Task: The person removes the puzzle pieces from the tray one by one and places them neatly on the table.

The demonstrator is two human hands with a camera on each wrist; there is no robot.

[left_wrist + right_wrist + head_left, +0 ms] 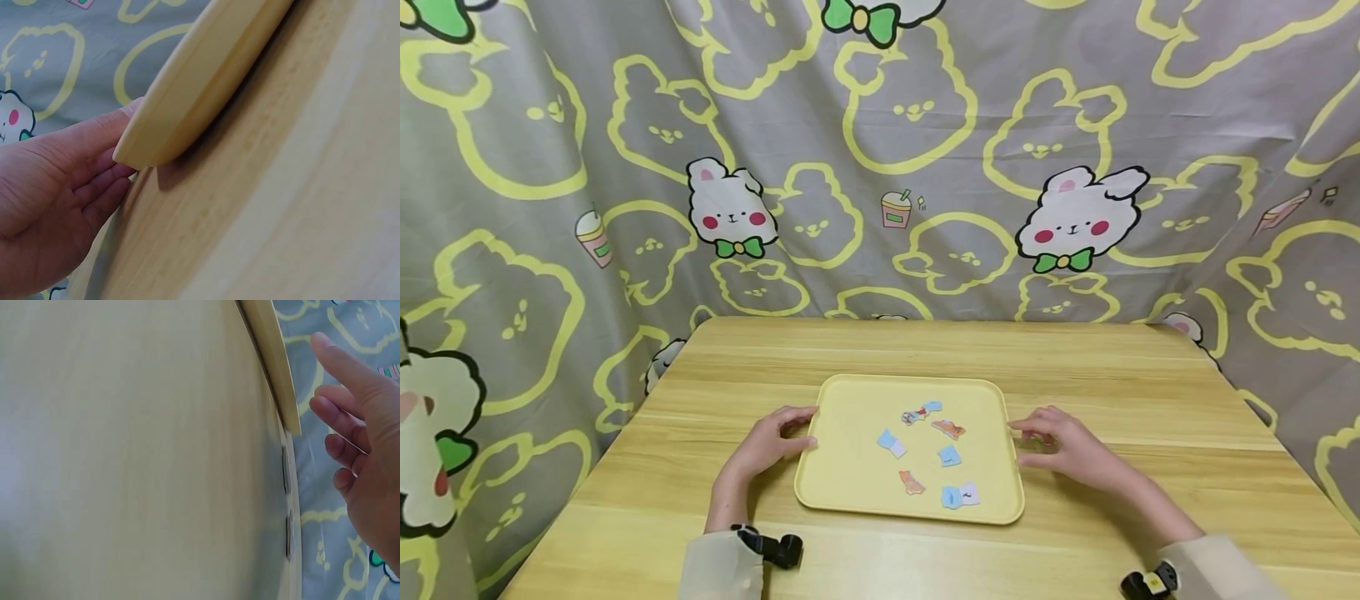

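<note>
A pale yellow tray (848, 421) lies on the table with several small flat picture pieces on it. Among them are a blue piece (950, 456), a blue-and-lilac piece (961, 496), an orange piece (912, 482) and another orange one (948, 428). My left hand (767, 442) holds the tray's left edge; in the left wrist view its thumb meets the tray rim (181, 94) and the other fingers lie lower, partly hidden. Beside the right edge is my right hand (1067, 446), fingers loosely bent. In the right wrist view this hand (369, 437) stands apart from the tray (275, 362), holding nothing.
The wooden table (1075, 358) extends around the tray on all sides. Behind it hangs a grey curtain (820, 100) with rabbit prints. Each wrist wears a black camera, one left (775, 548) and one right (1150, 581).
</note>
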